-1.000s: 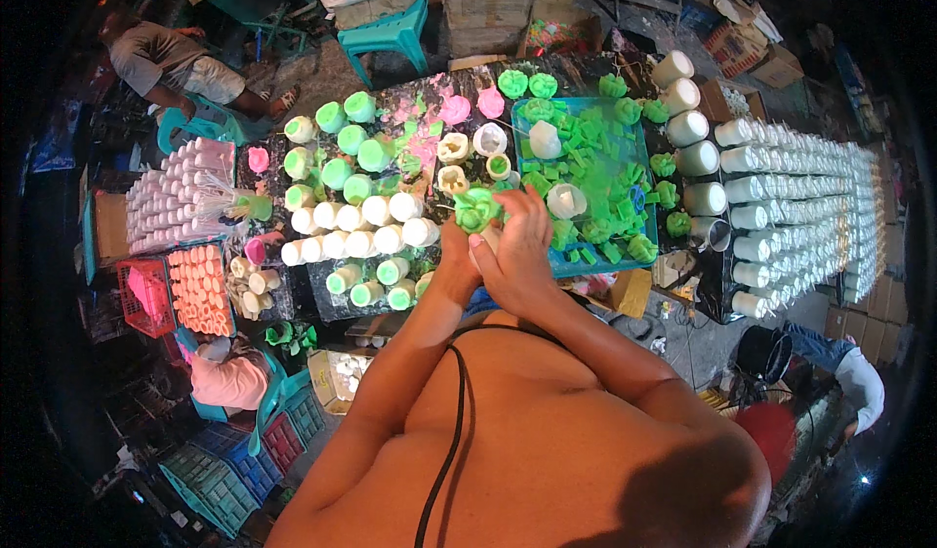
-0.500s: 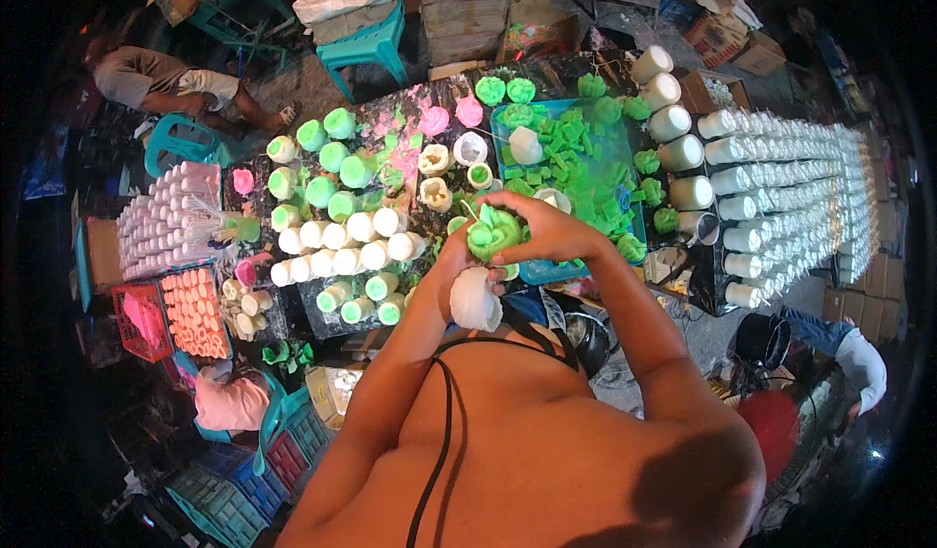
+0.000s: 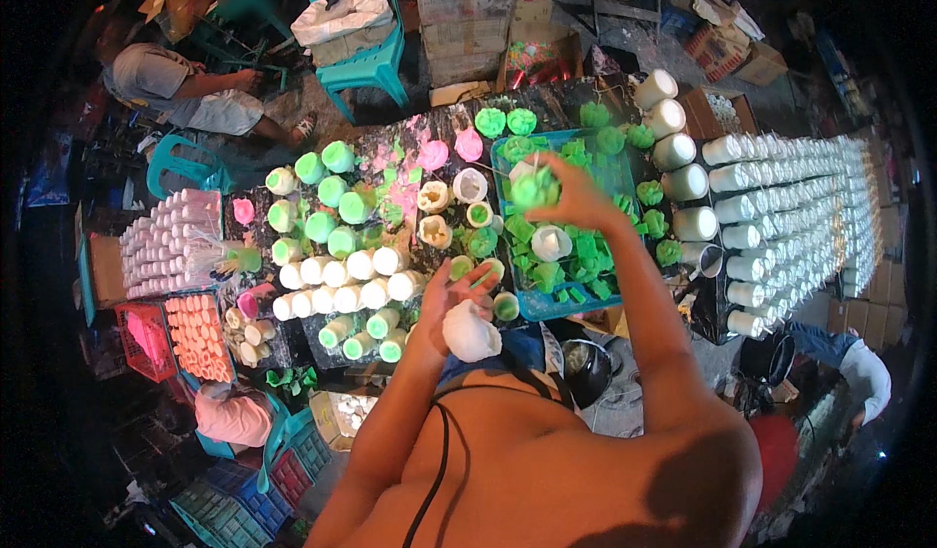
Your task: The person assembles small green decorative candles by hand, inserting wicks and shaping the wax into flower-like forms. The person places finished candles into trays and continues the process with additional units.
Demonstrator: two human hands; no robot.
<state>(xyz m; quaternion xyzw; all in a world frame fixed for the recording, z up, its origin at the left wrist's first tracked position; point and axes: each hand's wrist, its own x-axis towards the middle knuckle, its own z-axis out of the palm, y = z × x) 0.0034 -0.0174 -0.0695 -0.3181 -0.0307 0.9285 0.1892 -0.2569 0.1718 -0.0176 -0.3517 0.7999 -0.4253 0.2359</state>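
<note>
My right hand (image 3: 576,195) holds a green, flower-shaped candle (image 3: 536,189), blurred by motion, above the blue tray (image 3: 576,307) of green wax scraps. A pale rounded piece behind the candle is partly hidden. Closer to my body is my left hand (image 3: 451,299), palm turned up, with some fingers stretched out. A white, rounded, cup-like mold (image 3: 472,333) sits against its lower palm; the fingers around it are partly hidden. Just beyond the left fingers stand green-filled molds (image 3: 506,306) and an open white mold (image 3: 551,243).
Rows of white cups (image 3: 346,284) and green-filled cups (image 3: 342,243) cover the table's left half. Large white cylinders (image 3: 686,181) and many wicked white candles (image 3: 752,211) line the right. Orange pieces (image 3: 195,328) fill a tray at left. Other people sit or bend nearby.
My hands have parted. The right one has carried the green candle up and right over the tray. The left has come closer to my body with the white mold.
</note>
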